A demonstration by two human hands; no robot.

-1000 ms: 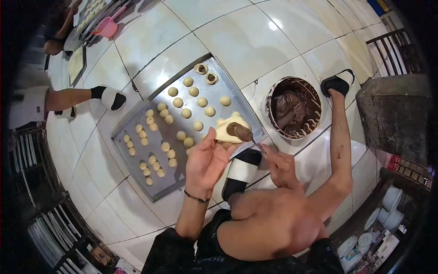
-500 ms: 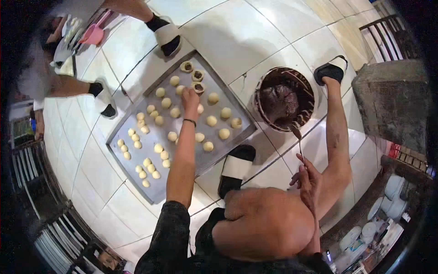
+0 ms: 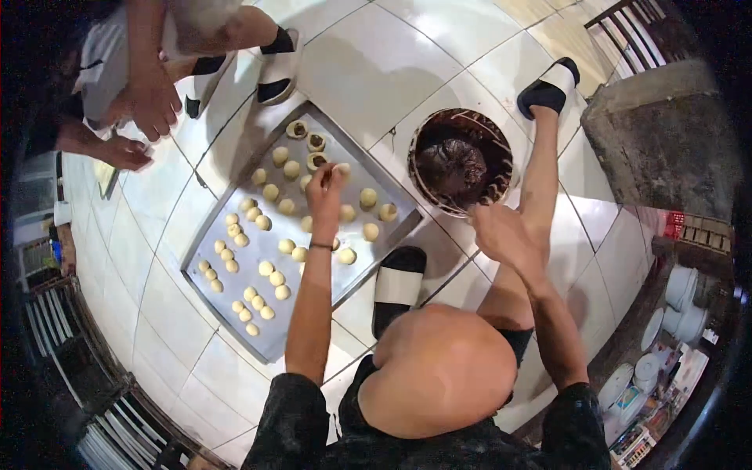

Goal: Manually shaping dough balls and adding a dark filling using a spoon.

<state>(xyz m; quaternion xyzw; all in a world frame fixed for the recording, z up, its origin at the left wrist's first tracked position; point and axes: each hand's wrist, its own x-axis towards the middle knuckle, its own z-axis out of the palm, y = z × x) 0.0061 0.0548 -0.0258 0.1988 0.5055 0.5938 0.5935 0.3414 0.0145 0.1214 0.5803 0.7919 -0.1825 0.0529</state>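
Observation:
My left hand [image 3: 325, 204] is closed on a pale dough ball [image 3: 341, 170] at its fingertips, above the metal baking tray [image 3: 258, 340]. Next to it lie three hollowed dough pieces with dark filling, one of them a filled dough cup [image 3: 297, 129]. Several plain dough balls [image 3: 280, 156] are spread over the tray, smaller ones clustered toward its near left side. On the right stands a bucket [image 3: 507, 129] smeared with dark paste, a brown mass [image 3: 454, 166] inside. My right hand [image 3: 501, 233] is a fist at its near rim, around a spoon mostly hidden by the fingers.
At the upper left another person's hands [image 3: 153, 102] hang beside the tray, with sandalled feet behind. My own sandal [image 3: 398, 286] stands between tray and bucket. A grey block-like object [image 3: 662, 141] is at the right, and white dishes [image 3: 681, 309] lie at the lower right.
My right hand has swung up to the bucket's rim with the spoon. My left hand has lifted a dough ball. The other person's hands have come into view.

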